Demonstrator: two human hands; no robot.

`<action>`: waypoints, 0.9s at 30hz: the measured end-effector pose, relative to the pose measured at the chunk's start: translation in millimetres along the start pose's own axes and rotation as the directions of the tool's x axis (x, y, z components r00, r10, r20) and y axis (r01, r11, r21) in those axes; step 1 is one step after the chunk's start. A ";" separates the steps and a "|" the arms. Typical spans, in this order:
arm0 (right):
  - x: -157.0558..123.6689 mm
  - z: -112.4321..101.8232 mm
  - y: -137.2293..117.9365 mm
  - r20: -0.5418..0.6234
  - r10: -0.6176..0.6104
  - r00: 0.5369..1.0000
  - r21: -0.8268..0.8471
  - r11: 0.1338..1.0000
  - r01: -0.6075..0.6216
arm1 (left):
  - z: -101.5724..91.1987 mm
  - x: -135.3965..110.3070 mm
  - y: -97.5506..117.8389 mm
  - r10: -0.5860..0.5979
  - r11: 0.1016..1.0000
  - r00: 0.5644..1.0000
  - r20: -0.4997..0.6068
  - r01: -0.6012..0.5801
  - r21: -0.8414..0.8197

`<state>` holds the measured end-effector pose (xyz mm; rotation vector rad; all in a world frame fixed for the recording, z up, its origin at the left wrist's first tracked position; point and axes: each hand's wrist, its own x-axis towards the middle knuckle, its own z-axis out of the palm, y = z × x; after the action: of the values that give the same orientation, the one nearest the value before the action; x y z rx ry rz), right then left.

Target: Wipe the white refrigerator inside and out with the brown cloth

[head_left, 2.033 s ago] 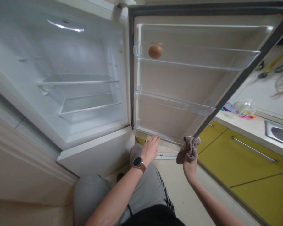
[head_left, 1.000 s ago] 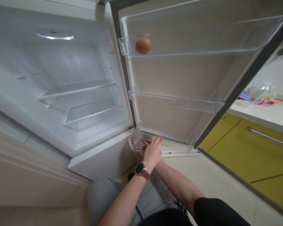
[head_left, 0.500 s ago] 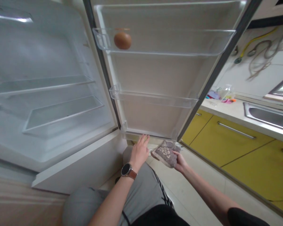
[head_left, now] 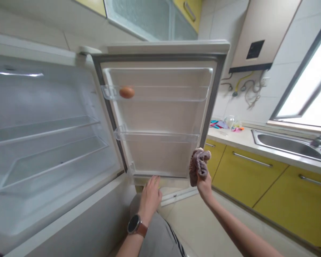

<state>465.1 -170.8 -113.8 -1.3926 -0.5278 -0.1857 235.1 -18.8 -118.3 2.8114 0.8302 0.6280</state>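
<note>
Two hands work at the open fridge door (head_left: 160, 155): the left hand (head_left: 150, 198) lies with fingers loosely extended at the bottom rack (head_left: 173, 182), probably to steady it; the right hand (head_left: 204, 184) holds a cloth (head_left: 199, 164) by the door's lower outer corner, bunched seemingly for firmer grip. Half a second ago the cloth hung flatter, under the rack's end (the egg (head_left: 127, 92) stays put).

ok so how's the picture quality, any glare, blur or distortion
Head view, right: the window washes out to white. Head view, left: the fridge light glares and the fridge interior looks stretched. Head view, right of centre: the cloth in the right hand looks slightly soft.
</note>
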 end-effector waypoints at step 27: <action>281.8 41.4 -317.4 0.003 -0.786 0.618 -0.023 0.617 0.786 | 13.0 12.9 8.6 -0.046 0.999 0.999 -0.018 0.046 0.012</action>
<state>564.9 -138.8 299.6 -1.0873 -1.1265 -0.9230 254.7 -19.2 -123.4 2.7928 0.9028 0.6440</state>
